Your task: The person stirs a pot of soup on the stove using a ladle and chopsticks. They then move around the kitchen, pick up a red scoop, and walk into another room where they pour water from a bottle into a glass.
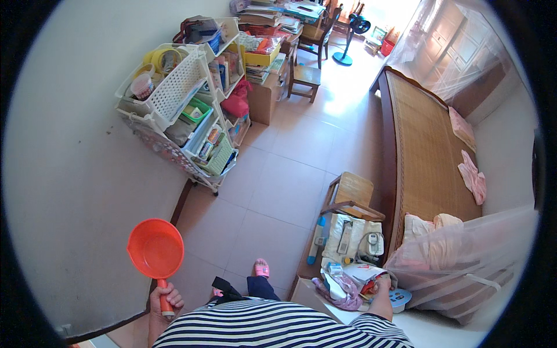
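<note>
My left hand (163,300) is closed around the handle of an orange plastic water dipper (156,248), held out in front of the wall. The dipper's bowl faces up and looks to have nothing in it. At the right, my right hand (383,282) reaches down among items on a bedside cabinet (303,292). Close to its fingers lie a red object (370,287) and white papers (363,273); whether it grips either cannot be made out. Beside that hand is a blue-lidded box (399,298). A purple patterned cloth (350,293) and a small white-and-blue box (335,269) lie left of it.
A wooden chair (352,191) stands by the bed (435,152), which has a woven mat and mosquito net (461,278). A wheeled plastic shelf rack (178,95) lines the wall. Farther off are a loaded desk (265,93), another chair (307,75) and a standing fan (348,39).
</note>
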### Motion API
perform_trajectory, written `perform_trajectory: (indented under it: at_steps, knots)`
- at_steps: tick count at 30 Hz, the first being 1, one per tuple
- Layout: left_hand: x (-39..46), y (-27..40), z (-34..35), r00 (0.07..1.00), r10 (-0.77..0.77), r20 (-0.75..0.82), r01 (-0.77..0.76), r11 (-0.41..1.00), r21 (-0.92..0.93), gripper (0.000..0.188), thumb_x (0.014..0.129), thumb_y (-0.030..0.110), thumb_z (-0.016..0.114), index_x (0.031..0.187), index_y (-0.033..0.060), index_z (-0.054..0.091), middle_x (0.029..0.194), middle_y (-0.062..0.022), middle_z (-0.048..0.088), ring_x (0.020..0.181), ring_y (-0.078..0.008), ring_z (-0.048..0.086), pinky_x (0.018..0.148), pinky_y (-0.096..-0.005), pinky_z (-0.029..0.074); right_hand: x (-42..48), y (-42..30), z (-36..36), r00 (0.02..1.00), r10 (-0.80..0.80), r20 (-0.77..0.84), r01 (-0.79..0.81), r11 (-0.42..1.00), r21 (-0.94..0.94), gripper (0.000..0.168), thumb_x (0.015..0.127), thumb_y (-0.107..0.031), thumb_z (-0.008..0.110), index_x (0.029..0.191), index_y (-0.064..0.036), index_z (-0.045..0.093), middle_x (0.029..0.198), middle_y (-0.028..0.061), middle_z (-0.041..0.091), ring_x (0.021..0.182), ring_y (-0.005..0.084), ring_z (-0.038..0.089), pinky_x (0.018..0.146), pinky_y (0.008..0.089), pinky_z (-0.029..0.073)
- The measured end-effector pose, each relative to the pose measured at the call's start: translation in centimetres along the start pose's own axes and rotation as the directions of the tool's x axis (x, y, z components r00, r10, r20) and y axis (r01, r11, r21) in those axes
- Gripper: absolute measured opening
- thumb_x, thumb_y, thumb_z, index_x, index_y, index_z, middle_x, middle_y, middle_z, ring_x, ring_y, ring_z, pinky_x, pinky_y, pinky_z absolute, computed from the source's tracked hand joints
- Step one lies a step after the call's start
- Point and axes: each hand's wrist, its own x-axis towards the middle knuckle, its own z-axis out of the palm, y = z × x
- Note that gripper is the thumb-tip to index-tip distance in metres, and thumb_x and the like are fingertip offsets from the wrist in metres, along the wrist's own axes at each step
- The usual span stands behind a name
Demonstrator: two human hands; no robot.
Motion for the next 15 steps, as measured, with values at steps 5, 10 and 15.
perform_trajectory:
  at_steps: [5,10,15]
  knots:
    - [-2.8,-2.4,0.2,0.996,0.091,-0.007,-0.091,0.995,-0.042,0.015,0.076,0.015,0.050,0.064,0.0106,0.043,0.052,-0.0004,0.043,0.048,-0.0137,0.046,0.051,-0.0289,0.041,-4.2,-15.8,-10.0,0.957,0.078,-0.281,-0.062,0.996,0.067,0.024,0.078,-0.015,0.048,0.095,-0.001,0.057,0.100,0.0215,0.055,0.094,0.0382,0.053,0.083,0.0452,0.042]
    - [-3.9,-3.4,-2.7,0.992,0.121,-0.026,-0.124,0.983,-0.134,0.017,0.078,0.015,0.050,0.064,0.0092,0.043,0.052,-0.0002,0.042,0.048,-0.0131,0.043,0.053,-0.0284,0.038,-4.3,-26.9,-8.4,0.792,-0.485,-0.371,0.574,0.798,0.181,0.014,0.075,-0.007,0.048,0.083,-0.001,0.056,0.084,0.0196,0.053,0.081,0.0364,0.052,0.071,0.0443,0.041]
    - [-7.2,-6.4,-4.4,0.973,0.217,-0.074,-0.228,0.940,-0.252,0.015,0.077,0.012,0.052,0.066,0.0094,0.042,0.052,-0.0003,0.041,0.049,-0.0135,0.043,0.053,-0.0280,0.039,-11.7,-37.6,-3.1,0.536,-0.835,-0.126,0.824,0.483,0.297,0.012,0.073,-0.007,0.054,0.084,-0.003,0.059,0.083,0.0193,0.055,0.081,0.0358,0.053,0.071,0.0429,0.043]
